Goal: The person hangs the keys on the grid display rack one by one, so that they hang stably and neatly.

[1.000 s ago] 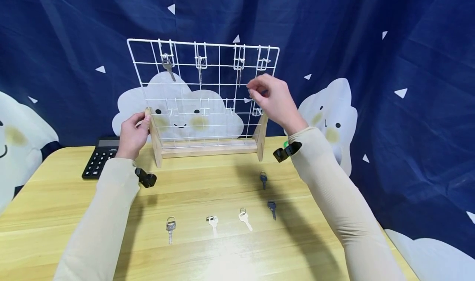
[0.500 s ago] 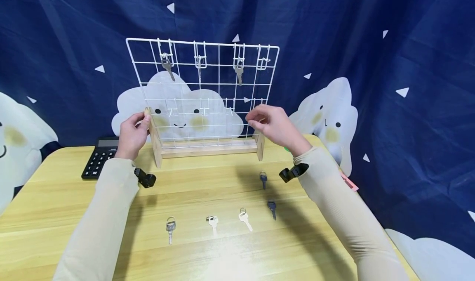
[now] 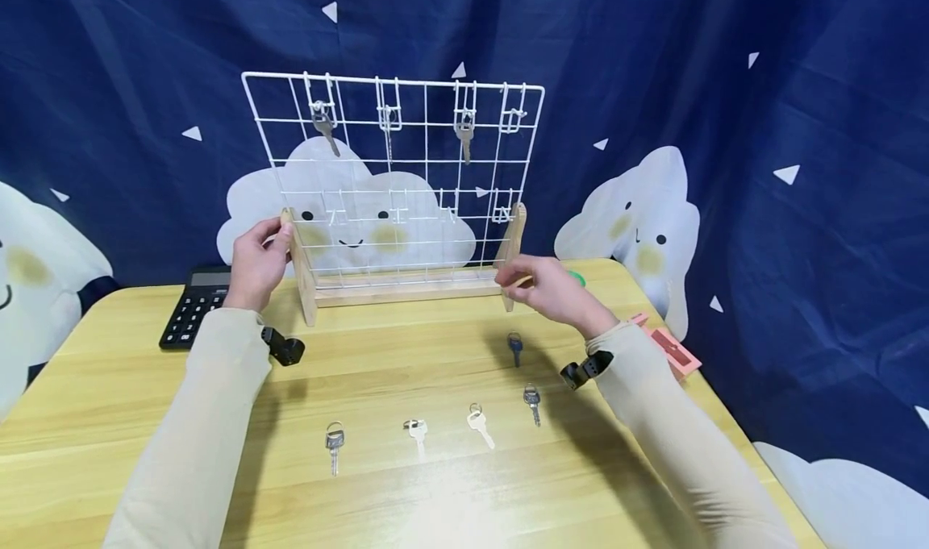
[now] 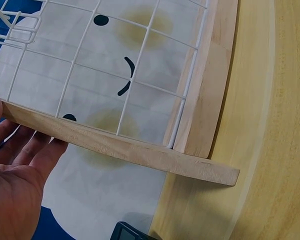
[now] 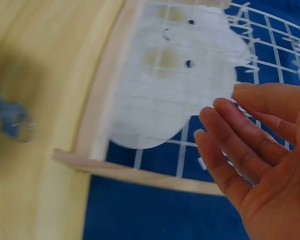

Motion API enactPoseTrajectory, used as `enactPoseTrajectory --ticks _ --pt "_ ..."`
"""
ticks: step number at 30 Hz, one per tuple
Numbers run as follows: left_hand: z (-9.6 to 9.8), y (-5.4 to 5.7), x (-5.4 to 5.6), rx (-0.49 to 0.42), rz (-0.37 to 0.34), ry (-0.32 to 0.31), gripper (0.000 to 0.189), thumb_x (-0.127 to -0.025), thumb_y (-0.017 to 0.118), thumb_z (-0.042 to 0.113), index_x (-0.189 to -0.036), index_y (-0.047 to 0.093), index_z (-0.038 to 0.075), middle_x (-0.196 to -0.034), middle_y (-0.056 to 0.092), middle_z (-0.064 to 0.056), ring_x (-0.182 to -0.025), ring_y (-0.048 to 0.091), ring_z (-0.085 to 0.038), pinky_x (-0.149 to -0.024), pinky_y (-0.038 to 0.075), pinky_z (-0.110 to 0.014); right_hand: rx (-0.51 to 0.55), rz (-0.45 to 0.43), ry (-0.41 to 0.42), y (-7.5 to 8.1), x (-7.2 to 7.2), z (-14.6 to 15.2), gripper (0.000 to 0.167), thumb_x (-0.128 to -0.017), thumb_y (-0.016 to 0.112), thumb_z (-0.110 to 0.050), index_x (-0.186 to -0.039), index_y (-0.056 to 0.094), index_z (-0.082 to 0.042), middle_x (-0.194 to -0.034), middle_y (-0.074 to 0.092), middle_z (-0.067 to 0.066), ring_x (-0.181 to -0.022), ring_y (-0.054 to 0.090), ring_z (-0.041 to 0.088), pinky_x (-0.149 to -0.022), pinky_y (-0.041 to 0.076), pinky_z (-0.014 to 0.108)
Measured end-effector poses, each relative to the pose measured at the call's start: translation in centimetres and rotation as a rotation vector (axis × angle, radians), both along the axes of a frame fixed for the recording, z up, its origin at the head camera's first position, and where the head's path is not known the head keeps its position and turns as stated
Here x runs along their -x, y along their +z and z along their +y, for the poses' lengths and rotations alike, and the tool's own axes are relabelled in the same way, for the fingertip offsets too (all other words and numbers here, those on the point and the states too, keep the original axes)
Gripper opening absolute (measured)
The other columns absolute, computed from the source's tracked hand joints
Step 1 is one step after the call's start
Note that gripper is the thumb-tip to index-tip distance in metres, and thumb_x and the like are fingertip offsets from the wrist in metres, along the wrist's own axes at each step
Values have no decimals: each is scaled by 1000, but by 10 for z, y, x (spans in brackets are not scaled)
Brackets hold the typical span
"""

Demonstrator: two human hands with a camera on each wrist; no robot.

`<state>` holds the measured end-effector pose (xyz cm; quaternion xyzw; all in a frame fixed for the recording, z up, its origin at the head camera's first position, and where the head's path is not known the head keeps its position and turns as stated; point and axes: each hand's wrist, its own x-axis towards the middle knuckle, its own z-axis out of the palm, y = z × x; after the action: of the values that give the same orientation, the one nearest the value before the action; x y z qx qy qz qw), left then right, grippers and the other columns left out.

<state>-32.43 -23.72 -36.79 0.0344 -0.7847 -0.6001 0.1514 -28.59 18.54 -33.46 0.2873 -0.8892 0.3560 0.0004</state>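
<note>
1. Keys (image 3: 335, 448) lie on the bench (image 3: 392, 363) before the rack (image 3: 410, 293); three others hang from its top row.
2. Rack's left post (image 3: 302, 273): the left hand (image 3: 259, 265) has its fingers clamped on it. A firm hold there should stop it shifting. The left wrist view shows several fingers (image 4: 49, 156) at the post's outer side, mostly hidden in the head view.
3. Rack's right post (image 3: 514, 230): the right hand (image 3: 546, 289) hovers near, fingers loosely curled. Keys are probably best pinched by the head, rings free. The blurred right wrist view shows nothing held, unclear in the head view.
</note>
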Motion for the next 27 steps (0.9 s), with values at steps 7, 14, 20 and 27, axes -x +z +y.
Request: enactPoseTrajectory --ticks 7,14,20,27 --pt "-2 -2 0 4 5 12 53 -105 43 33 -147 42 2 -142 46 -19 -128 48 -28 -103 47 -37 -83 -47 37 -30 1 11 17 -89 68 1 -106 68 2 -107 68 17 -103 64 28 -91 55 44" --pt "-1 -3 1 12 8 3 54 -105 43 35 -147 42 1 -142 46 -19 -128 48 -29 -103 47 -36 -235 -82 14 -57 2 19 28 -86 68 3 -113 67 2 -113 67 15 -108 61 31 -97 51 47" --pt "-2 -4 2 20 16 0 55 -105 43 36 -147 42 1 -142 46 -19 -128 48 -29 -103 47 -37 -323 -126 -26 -76 8 21 28 -85 73 1 -113 69 2 -110 68 12 -105 62 29 -96 51 43" --pt "-1 -3 2 16 13 6 54 -105 43 35 -147 43 1 -141 46 -19 -128 48 -29 -103 47 -37 -376 -133 7 -88 15 21 25 -84 75 1 -109 71 -1 -98 63 6 -90 59 22 -82 54 34"
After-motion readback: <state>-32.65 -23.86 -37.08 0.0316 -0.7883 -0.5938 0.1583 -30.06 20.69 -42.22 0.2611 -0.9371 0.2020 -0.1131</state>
